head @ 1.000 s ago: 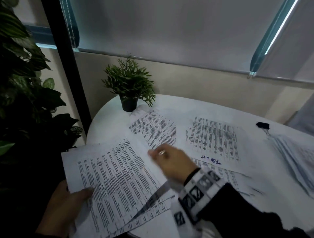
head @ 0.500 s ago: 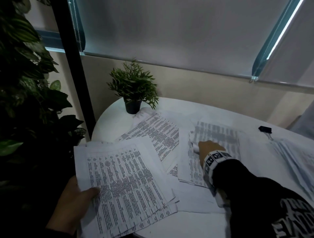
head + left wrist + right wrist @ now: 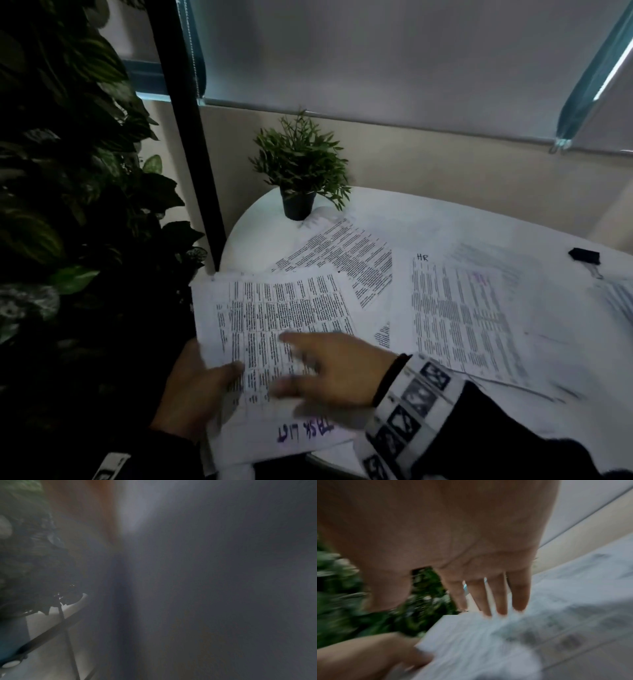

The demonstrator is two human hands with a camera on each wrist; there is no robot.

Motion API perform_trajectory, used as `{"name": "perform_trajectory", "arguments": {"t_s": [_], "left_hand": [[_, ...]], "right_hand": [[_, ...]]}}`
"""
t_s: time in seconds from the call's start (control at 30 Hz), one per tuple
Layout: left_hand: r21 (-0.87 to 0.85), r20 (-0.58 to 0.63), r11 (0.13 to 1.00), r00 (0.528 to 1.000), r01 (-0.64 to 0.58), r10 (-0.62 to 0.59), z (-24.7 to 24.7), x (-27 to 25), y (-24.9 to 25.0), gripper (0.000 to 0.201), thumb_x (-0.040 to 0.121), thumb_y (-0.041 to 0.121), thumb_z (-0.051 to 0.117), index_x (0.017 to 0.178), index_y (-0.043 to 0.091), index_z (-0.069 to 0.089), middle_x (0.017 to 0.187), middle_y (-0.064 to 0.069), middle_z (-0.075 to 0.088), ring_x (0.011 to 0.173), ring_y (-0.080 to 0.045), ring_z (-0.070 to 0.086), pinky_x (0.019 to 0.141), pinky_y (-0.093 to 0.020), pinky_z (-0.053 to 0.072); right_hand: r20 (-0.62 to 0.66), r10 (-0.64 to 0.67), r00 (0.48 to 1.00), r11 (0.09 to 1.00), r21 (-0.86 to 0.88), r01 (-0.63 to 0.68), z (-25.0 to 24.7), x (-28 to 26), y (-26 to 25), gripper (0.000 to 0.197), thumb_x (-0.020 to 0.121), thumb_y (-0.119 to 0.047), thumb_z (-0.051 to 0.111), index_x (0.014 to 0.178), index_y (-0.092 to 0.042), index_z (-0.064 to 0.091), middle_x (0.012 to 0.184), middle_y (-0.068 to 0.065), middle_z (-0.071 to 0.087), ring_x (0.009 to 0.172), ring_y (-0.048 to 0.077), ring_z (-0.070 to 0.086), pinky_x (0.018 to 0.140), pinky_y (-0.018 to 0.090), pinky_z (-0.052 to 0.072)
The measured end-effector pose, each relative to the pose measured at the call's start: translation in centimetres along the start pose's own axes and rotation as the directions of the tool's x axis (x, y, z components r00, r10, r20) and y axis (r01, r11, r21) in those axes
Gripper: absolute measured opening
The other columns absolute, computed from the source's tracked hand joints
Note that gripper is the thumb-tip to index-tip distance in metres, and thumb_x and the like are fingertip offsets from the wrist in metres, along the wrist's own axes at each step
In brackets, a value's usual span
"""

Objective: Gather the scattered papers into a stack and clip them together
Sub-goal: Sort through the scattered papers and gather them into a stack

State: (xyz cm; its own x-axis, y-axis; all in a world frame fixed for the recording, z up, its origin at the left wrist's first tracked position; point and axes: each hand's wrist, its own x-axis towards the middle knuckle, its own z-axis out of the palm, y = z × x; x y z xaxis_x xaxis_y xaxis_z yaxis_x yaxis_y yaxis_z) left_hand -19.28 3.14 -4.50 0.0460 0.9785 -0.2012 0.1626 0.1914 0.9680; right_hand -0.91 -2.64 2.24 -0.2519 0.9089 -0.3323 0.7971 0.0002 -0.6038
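My left hand [image 3: 202, 387] grips the near left edge of a stack of printed papers [image 3: 274, 318], thumb on top; the top sheet carries purple handwriting near me. My right hand [image 3: 329, 366] lies over that top sheet with straight, spread fingers; in the right wrist view the fingers [image 3: 498, 601] reach the paper [image 3: 488, 635], blurred. More printed sheets lie on the white round table [image 3: 445, 226]: one slanted sheet [image 3: 346, 253] beyond the stack and one marked "HR" [image 3: 462, 315] to the right. A black binder clip [image 3: 585, 256] sits at the far right. The left wrist view is a dark blur.
A small potted plant [image 3: 299, 171] stands at the table's far left edge. Large dark leaves [image 3: 68, 205] and a black post [image 3: 185, 137] crowd the left side. More papers [image 3: 616, 298] lie at the right edge, below the clip. Window blinds hang behind the table.
My right hand came back from the sheet at the right and now lies on the stack, where the sheet with purple handwriting now sits on top. The left hand kept its grip.
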Motion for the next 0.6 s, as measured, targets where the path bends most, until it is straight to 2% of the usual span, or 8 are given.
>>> {"name": "perform_trajectory", "arguments": {"t_s": [0.07,0.13,0.23,0.37,0.43,0.5,0.53,0.6], "left_hand": [[-0.001,-0.055,1.000,0.998,-0.012,0.012,0.0,0.3,0.2,0.045,0.083,-0.009,0.061,0.124,0.008,0.054,0.113,-0.011,0.064,0.099,-0.027,0.061,0.088,-0.035,0.045],[-0.098,-0.065,0.990,0.994,-0.097,0.091,0.0,0.2,1.2,0.048,0.087,-0.010,0.056,0.130,0.008,0.050,0.121,-0.012,0.062,0.106,-0.029,0.060,0.095,-0.043,0.046],[-0.304,-0.025,0.924,0.972,-0.230,0.234,-0.2,-1.0,4.3,0.049,0.090,-0.013,0.046,0.130,0.015,0.054,0.121,-0.006,0.066,0.111,-0.026,0.062,0.094,-0.038,0.052],[-0.418,-0.086,0.806,0.902,-0.419,0.424,-0.4,-2.2,6.9,0.042,0.092,-0.004,0.047,0.123,0.023,0.057,0.118,0.008,0.068,0.109,-0.010,0.064,0.087,-0.027,0.055],[-0.323,-0.136,0.820,0.881,-0.473,0.454,-0.7,-2.2,6.9,0.041,0.089,0.000,0.055,0.123,0.023,0.056,0.116,0.009,0.069,0.107,-0.010,0.065,0.085,-0.027,0.056],[-0.202,-0.156,0.879,0.900,-0.432,0.406,-1.1,-1.5,5.7,0.035,0.087,0.006,0.064,0.114,0.028,0.061,0.107,0.012,0.071,0.105,-0.015,0.066,0.084,-0.033,0.057],[-0.155,-0.157,0.910,0.919,-0.385,0.362,-1.2,-1.3,5.1,0.034,0.086,0.009,0.066,0.112,0.029,0.061,0.106,0.011,0.072,0.106,-0.019,0.065,0.087,-0.039,0.055],[-0.111,-0.135,0.947,0.949,-0.302,0.286,-1.2,-1.1,4.1,0.039,0.089,0.010,0.061,0.123,0.028,0.057,0.117,0.005,0.067,0.113,-0.024,0.060,0.099,-0.050,0.046]], "right_hand": [[-0.299,0.238,0.924,0.970,0.026,-0.241,-1.7,0.1,3.0,0.104,0.070,-0.082,0.046,0.149,-0.028,0.008,0.156,0.002,0.023,0.134,0.025,0.039,0.108,0.048,0.036],[-0.387,0.394,0.834,0.914,0.071,-0.398,-3.2,-0.2,4.5,0.104,0.078,-0.068,0.055,0.151,-0.019,0.000,0.152,0.008,0.028,0.134,0.027,0.037,0.106,0.044,0.038],[-0.384,0.240,0.892,0.837,0.547,0.010,-4.3,-0.9,4.3,0.079,0.082,-0.030,0.070,0.145,-0.017,0.024,0.122,-0.003,0.058,0.100,0.010,0.064,0.073,0.020,0.054],[-0.611,0.093,0.787,0.741,0.570,0.355,-4.9,-2.0,2.1,0.045,0.085,-0.023,0.066,0.127,-0.019,0.050,0.116,-0.007,0.067,0.107,0.008,0.063,0.091,0.029,0.052],[-0.566,0.078,0.821,0.723,0.599,0.345,-5.5,-2.2,2.1,0.044,0.085,-0.029,0.065,0.125,-0.019,0.051,0.117,-0.007,0.066,0.107,0.007,0.063,0.091,0.025,0.052],[-0.494,0.178,0.851,0.739,0.639,0.215,-6.1,-1.7,3.4,0.038,0.088,-0.034,0.056,0.123,-0.022,0.053,0.119,-0.003,0.064,0.106,0.009,0.062,0.088,0.026,0.051],[-0.488,0.304,0.818,0.786,0.614,0.074,-6.8,-1.2,4.4,0.040,0.086,-0.038,0.050,0.124,-0.024,0.052,0.124,0.001,0.060,0.111,0.015,0.058,0.091,0.032,0.048],[-0.493,0.556,0.669,0.831,0.364,-0.421,-8.1,-0.2,6.9,0.056,0.088,-0.046,0.041,0.138,-0.019,0.037,0.140,0.012,0.046,0.124,0.028,0.046,0.102,0.040,0.038]]}}
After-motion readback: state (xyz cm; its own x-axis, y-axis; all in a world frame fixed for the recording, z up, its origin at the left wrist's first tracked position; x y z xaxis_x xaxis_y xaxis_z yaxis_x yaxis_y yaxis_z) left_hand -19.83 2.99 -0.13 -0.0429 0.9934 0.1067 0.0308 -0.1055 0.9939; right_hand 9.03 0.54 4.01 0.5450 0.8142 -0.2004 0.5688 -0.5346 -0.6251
